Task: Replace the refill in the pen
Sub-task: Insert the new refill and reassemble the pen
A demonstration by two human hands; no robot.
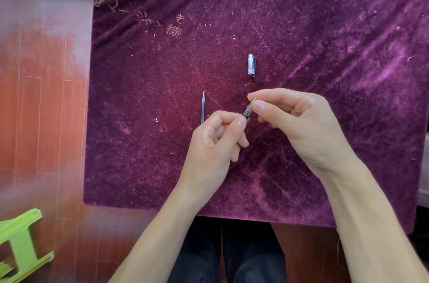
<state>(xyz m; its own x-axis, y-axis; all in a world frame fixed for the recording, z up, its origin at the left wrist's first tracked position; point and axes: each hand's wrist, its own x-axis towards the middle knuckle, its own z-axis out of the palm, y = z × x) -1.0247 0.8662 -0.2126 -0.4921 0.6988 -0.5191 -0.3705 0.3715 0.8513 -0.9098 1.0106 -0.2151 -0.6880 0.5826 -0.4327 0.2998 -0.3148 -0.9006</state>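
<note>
My left hand (216, 141) grips the pen barrel (246, 113); only its dark threaded front end shows above my thumb, the rest is hidden in the fist. My right hand (294, 115) pinches the small metal tip piece (253, 101) at that end between thumb and forefinger. A thin refill (202, 108) with a pointed tip lies on the cloth just left of my left hand, its lower end hidden behind my fingers. The clear pen cap (251, 66) with a dark clip lies on the cloth above my hands.
A purple velvet cloth (325, 27) covers the table. Reddish wooden floor (41, 97) lies to the left, with a green plastic stool (21, 243) at the lower left. My dark trouser legs (227, 255) show below the table's front edge.
</note>
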